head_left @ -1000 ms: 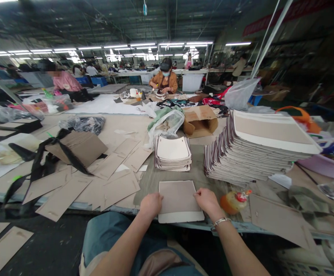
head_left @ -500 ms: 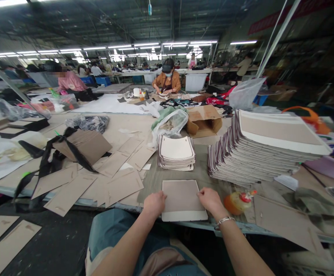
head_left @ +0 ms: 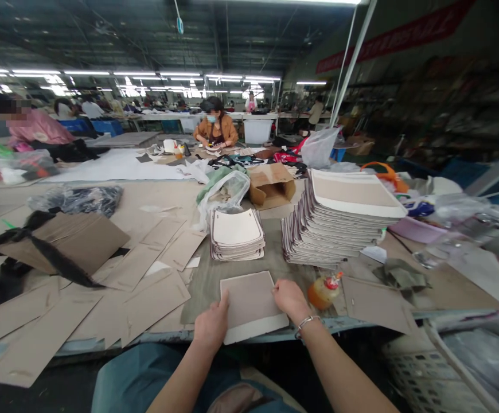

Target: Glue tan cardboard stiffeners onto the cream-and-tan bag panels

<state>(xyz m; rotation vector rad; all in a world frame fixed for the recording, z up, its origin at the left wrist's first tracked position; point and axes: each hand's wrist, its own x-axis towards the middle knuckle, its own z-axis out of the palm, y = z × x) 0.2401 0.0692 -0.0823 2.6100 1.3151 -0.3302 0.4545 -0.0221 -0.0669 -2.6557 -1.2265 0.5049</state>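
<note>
A flat beige panel point(head_left: 252, 301) with a pale border and a wider pale strip along its near side lies at the table's front edge. My left hand point(head_left: 211, 324) is closed at its left edge, the index finger reaching forward along that side. At the right edge, my right hand point(head_left: 290, 297) grips with curled fingers; the thumb is partly hidden. Just beyond the panel stands a short stack of cream panels point(head_left: 236, 229). To its right rises a tall leaning stack of similar panels point(head_left: 344, 221). A bottle of orange-brown liquid with a red cap point(head_left: 322, 291) is beside my right hand.
Loose beige boards point(head_left: 157, 307) spread over the left of the table, some overhanging its edge. Behind the short stack are a clear plastic bag point(head_left: 227, 192) and an open cardboard box point(head_left: 272, 186). A co-worker point(head_left: 215, 126) sits across. A plastic crate point(head_left: 421, 367) stands low right.
The view has swung to the right. The panel has turned slightly between my hands. My left hand has shifted nearer along its edge, with the index finger now stretched forward.
</note>
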